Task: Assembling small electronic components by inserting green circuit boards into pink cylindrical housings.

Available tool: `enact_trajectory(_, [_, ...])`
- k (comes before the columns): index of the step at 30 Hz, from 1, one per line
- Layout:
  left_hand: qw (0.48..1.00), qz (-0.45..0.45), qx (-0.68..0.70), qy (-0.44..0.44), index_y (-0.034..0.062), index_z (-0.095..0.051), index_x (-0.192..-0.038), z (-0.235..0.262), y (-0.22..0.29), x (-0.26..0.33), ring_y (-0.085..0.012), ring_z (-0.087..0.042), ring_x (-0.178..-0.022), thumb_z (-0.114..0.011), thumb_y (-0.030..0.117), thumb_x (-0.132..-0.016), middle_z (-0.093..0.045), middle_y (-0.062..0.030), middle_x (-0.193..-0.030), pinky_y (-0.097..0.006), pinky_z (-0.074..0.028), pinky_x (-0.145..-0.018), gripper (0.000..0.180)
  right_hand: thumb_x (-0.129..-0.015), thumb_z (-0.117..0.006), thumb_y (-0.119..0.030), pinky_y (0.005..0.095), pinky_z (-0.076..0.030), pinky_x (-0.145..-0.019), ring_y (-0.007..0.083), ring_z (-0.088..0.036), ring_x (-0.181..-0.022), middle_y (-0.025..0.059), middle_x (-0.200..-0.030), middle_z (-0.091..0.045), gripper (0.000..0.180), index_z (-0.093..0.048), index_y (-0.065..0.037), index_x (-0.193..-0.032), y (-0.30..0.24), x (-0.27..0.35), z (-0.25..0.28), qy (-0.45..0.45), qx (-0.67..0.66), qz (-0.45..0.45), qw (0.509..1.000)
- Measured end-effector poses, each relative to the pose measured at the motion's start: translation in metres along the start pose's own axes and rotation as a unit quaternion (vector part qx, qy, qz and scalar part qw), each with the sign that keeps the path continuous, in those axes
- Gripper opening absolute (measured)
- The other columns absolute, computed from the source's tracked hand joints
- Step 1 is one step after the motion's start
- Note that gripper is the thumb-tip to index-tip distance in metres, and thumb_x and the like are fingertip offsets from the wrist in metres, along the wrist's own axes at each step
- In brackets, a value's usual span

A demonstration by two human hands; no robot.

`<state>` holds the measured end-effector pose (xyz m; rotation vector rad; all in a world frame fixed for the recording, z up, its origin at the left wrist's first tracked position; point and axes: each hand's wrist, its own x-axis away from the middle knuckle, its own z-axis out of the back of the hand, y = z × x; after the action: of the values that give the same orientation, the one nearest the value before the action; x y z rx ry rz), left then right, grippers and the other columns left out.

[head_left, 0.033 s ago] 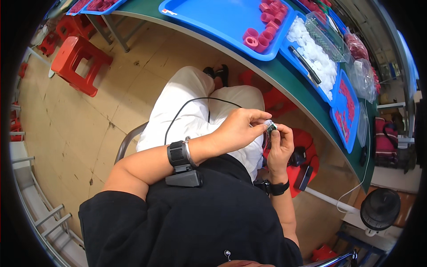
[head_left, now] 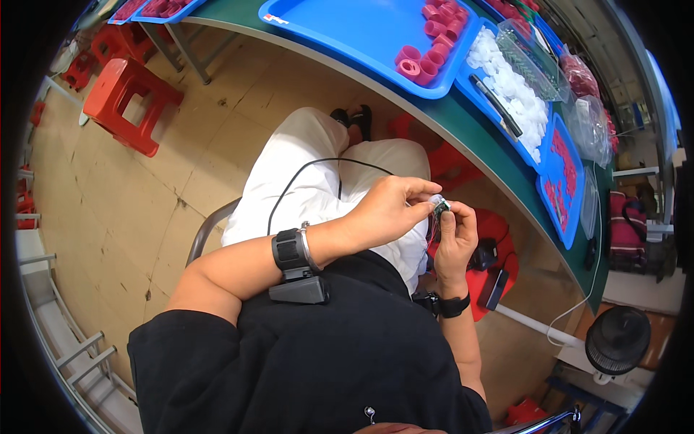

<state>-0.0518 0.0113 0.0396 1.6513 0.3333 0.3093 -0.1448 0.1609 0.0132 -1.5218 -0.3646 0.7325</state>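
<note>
While both hands meet over the lap, the left hand (head_left: 387, 213) and right hand (head_left: 454, 239) pinch one small clear-and-dark part (head_left: 438, 207); pink rings (head_left: 426, 58) wait on the blue tray (head_left: 347, 32), seemingly unfinished.

Seated person seen from above, both hands raised over the lap. The left hand (head_left: 387, 213) and right hand (head_left: 455, 239) meet, fingertips pinching a small clear-and-dark part (head_left: 438, 206) between them; its exact form is too small to tell. A black wrist device (head_left: 293, 264) sits on the left forearm. Beyond the hands, a green table (head_left: 463, 123) carries a blue tray (head_left: 361, 32) holding pink rings (head_left: 426, 58); beside that tray lie white pieces (head_left: 510, 87). A red stool (head_left: 126, 101) stands well apart from the table.
</note>
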Motion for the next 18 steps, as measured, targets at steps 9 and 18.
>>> enact_trajectory(9, [0.997,-0.065,-0.036,0.009,-0.0009,-0.062,-0.118,-0.0036,-0.0026,0.0033,-0.0147,-0.066,-0.081,-0.060,0.007,-0.090,-0.070,-0.0143,-0.099,-0.028,-0.053,-0.074,0.030,-0.096,-0.056,-0.010,0.0233,-0.046,-0.081,0.0088,-0.057,-0.088,0.0038,-0.097,-0.061,0.014,-0.055,0.000,-0.106,0.0039,-0.0018,0.0004,0.006,-0.018,-0.030,0.999])
enact_trajectory(18, [0.994,-0.095,-0.055,0.004,-0.0010,-0.060,-0.121,-0.0023,-0.0023,0.0000,-0.0151,-0.066,-0.085,-0.063,0.006,-0.089,-0.069,-0.0124,-0.098,-0.027,-0.053,-0.075,0.033,-0.093,-0.058,-0.004,0.0264,-0.048,-0.073,0.0147,-0.060,-0.082,0.0079,-0.092,-0.062,0.007,-0.057,0.000,-0.098,0.0055,-0.0042,-0.0034,0.035,0.152,0.070,0.985])
